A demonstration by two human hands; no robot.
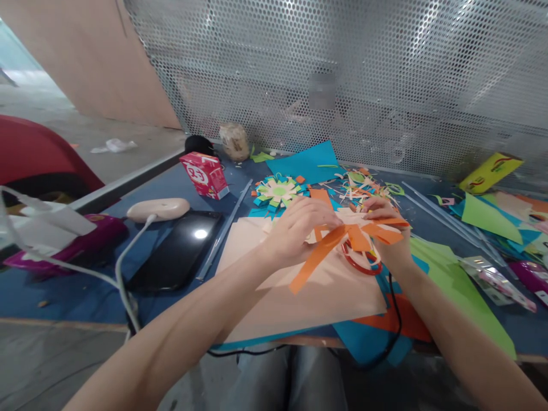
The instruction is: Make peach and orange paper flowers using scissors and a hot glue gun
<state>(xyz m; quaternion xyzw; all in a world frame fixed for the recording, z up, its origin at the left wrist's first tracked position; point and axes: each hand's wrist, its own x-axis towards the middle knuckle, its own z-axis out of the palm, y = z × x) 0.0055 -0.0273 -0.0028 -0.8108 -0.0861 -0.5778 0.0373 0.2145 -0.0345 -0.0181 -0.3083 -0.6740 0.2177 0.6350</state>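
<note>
Peach sheet [299, 308] lies flat beneath, probably as your work surface. Your left hand [299, 228] and right hand [387, 228] pinch orange paper [355, 235] above it from either side, likely steadying limp pieces. Long axis: roughly crosswise. One strip [314, 265] points near-left, toward you.

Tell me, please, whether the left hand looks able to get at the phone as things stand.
Probably yes, once the left hand lets go of the orange paper: the phone lies largely uncovered on the table to its left, and the thin clear stick between them looks easy to reach over.
</note>
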